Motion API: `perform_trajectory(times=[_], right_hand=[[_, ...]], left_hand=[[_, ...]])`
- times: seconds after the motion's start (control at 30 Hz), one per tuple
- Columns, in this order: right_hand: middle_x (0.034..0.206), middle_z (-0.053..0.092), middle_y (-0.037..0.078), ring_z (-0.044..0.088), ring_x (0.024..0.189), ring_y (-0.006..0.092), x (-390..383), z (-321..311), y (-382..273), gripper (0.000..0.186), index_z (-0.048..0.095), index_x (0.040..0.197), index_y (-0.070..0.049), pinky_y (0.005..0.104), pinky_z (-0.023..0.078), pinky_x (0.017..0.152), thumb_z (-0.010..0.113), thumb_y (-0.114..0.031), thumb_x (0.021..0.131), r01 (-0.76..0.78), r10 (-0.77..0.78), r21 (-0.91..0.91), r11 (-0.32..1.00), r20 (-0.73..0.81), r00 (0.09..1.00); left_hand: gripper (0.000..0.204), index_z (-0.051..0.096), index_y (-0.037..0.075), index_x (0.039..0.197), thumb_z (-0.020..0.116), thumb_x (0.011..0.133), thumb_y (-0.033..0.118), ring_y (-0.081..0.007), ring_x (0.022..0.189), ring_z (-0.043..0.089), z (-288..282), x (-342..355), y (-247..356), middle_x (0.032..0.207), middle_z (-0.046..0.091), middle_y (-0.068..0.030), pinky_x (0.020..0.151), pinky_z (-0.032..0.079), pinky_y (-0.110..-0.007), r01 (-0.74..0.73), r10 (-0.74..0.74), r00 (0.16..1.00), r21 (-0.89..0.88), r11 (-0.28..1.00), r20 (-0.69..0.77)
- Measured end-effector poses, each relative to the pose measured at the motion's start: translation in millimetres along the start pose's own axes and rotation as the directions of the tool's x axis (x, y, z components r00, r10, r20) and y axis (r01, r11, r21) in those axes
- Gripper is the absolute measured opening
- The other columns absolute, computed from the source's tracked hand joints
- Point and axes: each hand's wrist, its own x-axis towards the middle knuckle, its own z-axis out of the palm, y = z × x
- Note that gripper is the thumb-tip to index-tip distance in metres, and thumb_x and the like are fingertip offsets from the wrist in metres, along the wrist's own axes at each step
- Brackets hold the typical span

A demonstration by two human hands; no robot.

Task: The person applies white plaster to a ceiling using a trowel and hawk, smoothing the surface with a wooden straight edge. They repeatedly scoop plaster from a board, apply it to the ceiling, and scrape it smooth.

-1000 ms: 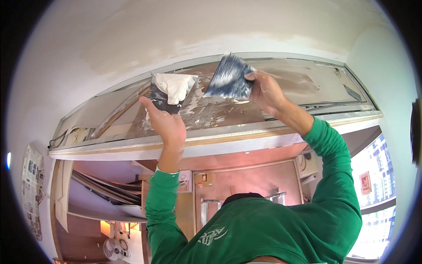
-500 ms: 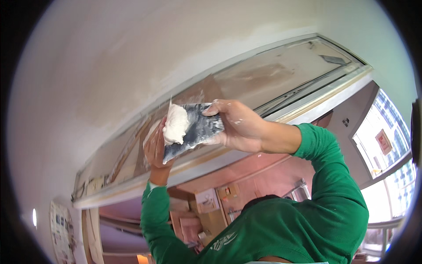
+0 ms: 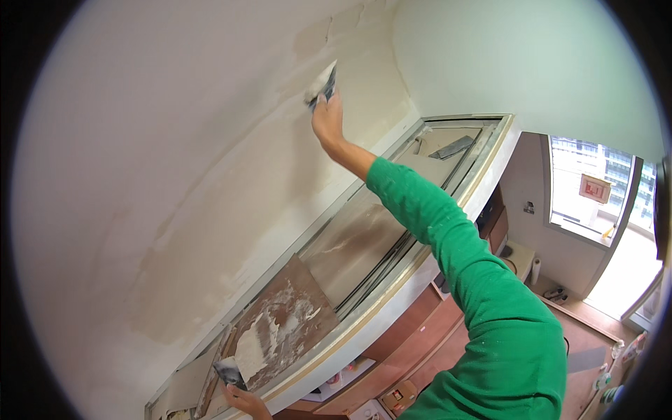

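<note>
Right hand (image 3: pixel 327 120) clasps paste-laden scraper (image 3: pixel 328 86), left hand (image 3: pixel 246 400) (lower) dark scraper (image 3: pixel 231 374)

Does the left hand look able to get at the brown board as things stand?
Probably yes: the left hand is near the lower end of the brown board, and nothing seems to block the way. It holds a scraper, though, so the fingers aren't free.

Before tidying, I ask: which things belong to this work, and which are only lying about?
Probably used:
dark blue flat scraper with white paste, right fingers
dark grey flat scraper, left fingers
brown smeared board

Probably idle:
grey flat rectangular piece
long thin dark strips
</note>
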Motion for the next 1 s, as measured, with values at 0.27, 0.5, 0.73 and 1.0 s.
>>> perform_trajectory(times=[0.27,0.5,0.73,1.0], right_hand=[[0.126,0.038,0.027,0.037,0.116,0.0423,66,69,4,0.057,0.026,0.139,0.005,0.0464,0.033,0.098,0.046,0.003,0.085,0.157,-0.211,-0.217,0.963,-0.255,0.944],[0.123,0.036,0.025,0.037,0.114,0.0411,-1,180,-45,0.067,0.025,0.138,0.005,0.0459,0.036,0.094,0.054,0.000,0.079,0.116,-0.166,-0.211,0.971,-0.237,0.957],[0.107,0.046,0.021,0.046,0.100,0.0360,-128,122,-57,0.052,0.036,0.132,0.004,0.0432,0.039,0.089,0.044,0.008,0.081,0.311,-0.331,0.114,0.944,0.274,0.903],[0.113,0.051,0.013,0.048,0.103,0.0335,-273,3,-186,0.065,0.051,0.129,-0.010,0.0426,0.041,0.089,0.051,0.009,0.066,-0.014,-0.671,0.673,0.740,0.739,0.056]], left_hand=[[0.042,0.050,-0.004,0.079,0.044,0.097,0.033,-0.0234,0.063,0.036,3,-26,-36,0.070,0.043,-0.0085,0.058,0.033,-0.039,-0.067,0.041,0.969,-0.102,0.993,-0.244],[0.048,0.049,-0.011,0.099,0.038,0.099,0.036,-0.0298,0.085,0.044,14,-49,-61,0.094,0.048,-0.0193,0.076,0.035,-0.041,0.076,-0.087,0.948,-0.046,0.996,-0.306],[0.061,0.047,-0.012,0.122,0.034,0.100,0.044,-0.0316,0.112,0.051,12,-22,-9,0.122,0.052,-0.0233,0.097,0.037,-0.038,0.349,-0.557,0.786,-0.549,0.759,-0.270],[0.043,0.046,-0.003,0.126,0.048,0.096,0.027,-0.0233,0.120,0.047,-16,26,59,0.131,0.049,-0.0126,0.103,0.040,-0.038,0.483,-0.112,0.702,-0.585,-0.651,0.704]])
